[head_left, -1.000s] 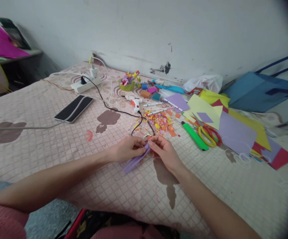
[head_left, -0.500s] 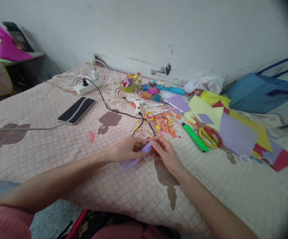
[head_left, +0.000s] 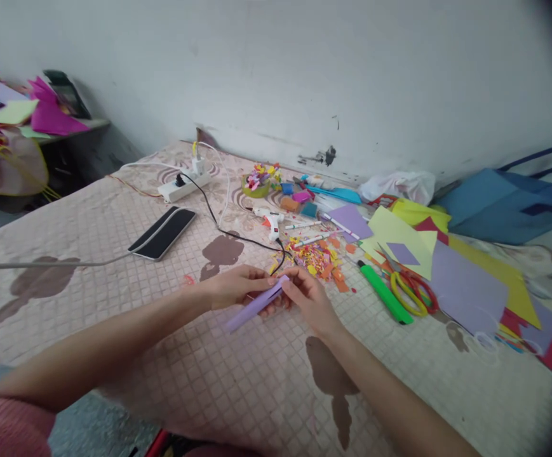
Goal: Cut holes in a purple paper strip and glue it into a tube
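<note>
A narrow purple paper strip point(head_left: 253, 309), seemingly folded, slants between my hands just above the quilted cloth. My left hand point(head_left: 237, 287) pinches it along its upper side. At its far right end, the thumb and fingers of my right hand point(head_left: 310, 297) are closed on the paper. Some fingertips are hidden behind the strip. Just beyond my hands lies a heap of colourful paper scraps point(head_left: 321, 257), with a white hot glue gun point(head_left: 272, 222) behind it and its black cord running toward my fingers.
To the right lie a green box cutter point(head_left: 384, 292), scissors with red and yellow handles point(head_left: 411, 295) and coloured paper sheets point(head_left: 469, 276). A phone point(head_left: 162, 233) and a white power strip point(head_left: 185, 187) are at left. A bowl of paper pieces point(head_left: 255, 187) stands near the wall.
The view has shifted, so the table appears lower and further right. Both hands keep hold of the purple strip, which now looks narrower, its two layers closer together.
</note>
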The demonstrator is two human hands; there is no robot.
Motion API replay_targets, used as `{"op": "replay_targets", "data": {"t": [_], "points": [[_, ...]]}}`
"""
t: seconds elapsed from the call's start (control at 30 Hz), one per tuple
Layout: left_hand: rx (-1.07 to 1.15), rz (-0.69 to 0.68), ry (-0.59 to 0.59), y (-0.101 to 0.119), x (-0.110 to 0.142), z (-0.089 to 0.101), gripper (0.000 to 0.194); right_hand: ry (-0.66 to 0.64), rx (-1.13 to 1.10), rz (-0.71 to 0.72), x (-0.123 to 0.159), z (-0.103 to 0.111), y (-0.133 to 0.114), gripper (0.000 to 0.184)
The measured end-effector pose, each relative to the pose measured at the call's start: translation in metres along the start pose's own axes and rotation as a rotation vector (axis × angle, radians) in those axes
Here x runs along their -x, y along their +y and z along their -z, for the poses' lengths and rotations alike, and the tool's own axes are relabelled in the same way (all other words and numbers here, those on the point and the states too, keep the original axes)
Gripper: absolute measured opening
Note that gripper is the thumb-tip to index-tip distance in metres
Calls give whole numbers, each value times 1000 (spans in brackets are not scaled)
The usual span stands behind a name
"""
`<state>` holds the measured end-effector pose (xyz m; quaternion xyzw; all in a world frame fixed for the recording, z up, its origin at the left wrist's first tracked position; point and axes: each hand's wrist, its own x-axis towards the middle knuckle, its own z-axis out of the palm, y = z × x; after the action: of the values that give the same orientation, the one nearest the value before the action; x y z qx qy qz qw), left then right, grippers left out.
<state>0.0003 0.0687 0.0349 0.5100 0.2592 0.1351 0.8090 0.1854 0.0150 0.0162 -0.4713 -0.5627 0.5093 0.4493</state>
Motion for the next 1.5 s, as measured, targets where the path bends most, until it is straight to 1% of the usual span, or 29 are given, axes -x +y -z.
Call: {"op": "replay_targets", "data": {"t": [0.1, 0.17, 0.27, 0.37, 0.43, 0.5, 0.63, 0.73, 0.83, 0.9, 0.97, 1.03, 1.13, 1.2, 1.37, 1.5], "points": [[79, -7, 49, 4, -3, 18, 37, -27, 110, 38, -18, 3, -8, 35], [131, -34, 121, 5, -5, 31, 33, 8, 211, 67, -37, 13, -12, 38], [212, -83, 234, 6, -7, 50, 27, 136, 408, 102, -78, 30, -14, 28], [273, -96, 285, 8, -6, 64, 23, 202, 613, 79, -125, 39, -9, 21], [305, -88, 292, 10, -3, 69, 22, 224, 726, 41, -151, 36, -3, 20], [336, -83, 296, 11, 1, 72, 21, 238, 811, -3, -169, 29, 3, 22], [390, -85, 305, 11, 6, 79, 19, 273, 889, -74, -184, 18, 13, 23], [420, -82, 305, 11, 7, 84, 18, 300, 865, -82, -185, 20, 10, 22], [444, -85, 303, 11, 8, 88, 18, 340, 761, -46, -177, 26, -1, 19], [456, -87, 297, 12, 8, 91, 18, 356, 644, -17, -165, 29, -10, 26], [461, -89, 295, 11, 8, 93, 16, 321, 490, -7, -146, 30, -18, 36], [459, -91, 308, 10, 8, 95, 14, 255, 345, -8, -125, 29, -22, 38], [447, -99, 346, 6, 6, 98, 12, 167, 159, -45, -96, 28, -23, 26], [436, -103, 370, 3, 4, 99, 10, 130, 68, -87, -82, 28, -20, 19], [384, -84, 387, 1, 3, 100, 13, 47, -143, -142, -65, 26, -13, 16], [327, -82, 401, 1, 3, 98, 14, 17, -242, -158, -58, 24, -11, 20]]}}
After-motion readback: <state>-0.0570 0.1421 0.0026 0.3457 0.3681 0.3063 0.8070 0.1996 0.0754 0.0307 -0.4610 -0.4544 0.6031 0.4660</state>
